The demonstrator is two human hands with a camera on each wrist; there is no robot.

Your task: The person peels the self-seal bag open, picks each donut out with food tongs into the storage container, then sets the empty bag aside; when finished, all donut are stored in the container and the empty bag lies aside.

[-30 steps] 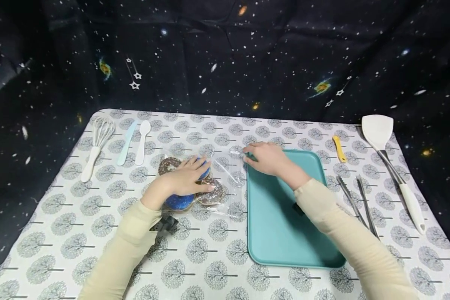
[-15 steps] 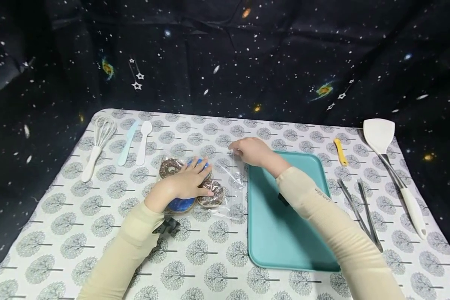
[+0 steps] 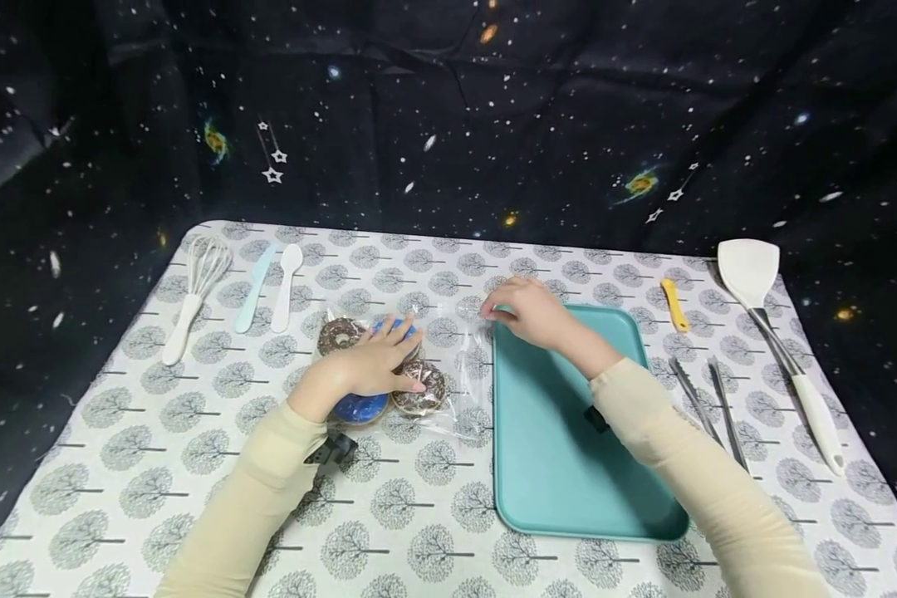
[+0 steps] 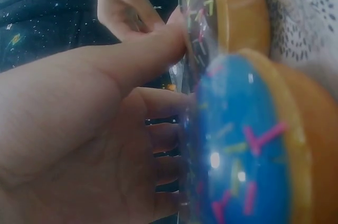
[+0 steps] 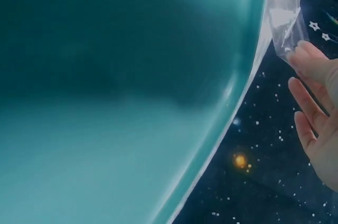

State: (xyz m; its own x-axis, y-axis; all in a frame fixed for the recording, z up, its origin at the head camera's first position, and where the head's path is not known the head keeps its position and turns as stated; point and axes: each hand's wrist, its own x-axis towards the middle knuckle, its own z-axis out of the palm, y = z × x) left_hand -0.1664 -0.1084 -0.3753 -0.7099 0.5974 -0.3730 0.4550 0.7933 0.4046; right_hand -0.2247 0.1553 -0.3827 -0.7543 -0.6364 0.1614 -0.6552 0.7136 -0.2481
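A clear plastic bag point(image 3: 459, 386) holding several sprinkled doughnuts lies left of the teal tray point(image 3: 568, 448). Brown-topped doughnuts point(image 3: 423, 390) and blue-topped ones point(image 3: 360, 408) show through the film. My left hand point(image 3: 362, 365) rests on the bag with its fingers spread, partly covering the doughnuts; in the left wrist view its fingertips touch the film over a blue doughnut point(image 4: 243, 139). At the bag's far right corner, over the tray's rim, my right hand point(image 3: 526, 313) pinches the film. The right wrist view shows the bag's edge point(image 5: 285, 20) between thumb and fingers.
At the left lie a whisk point(image 3: 197, 295), a light-blue knife point(image 3: 254, 291) and a white spoon point(image 3: 286, 286). To the tray's right are a small yellow handle-like piece point(image 3: 674, 305), metal tongs point(image 3: 727, 415) and a white turner point(image 3: 785, 349). A tree-patterned cloth covers the table.
My right hand went left over the bag's far corner, then came back right and now pinches the film there. The left hand has stayed on the doughnuts.
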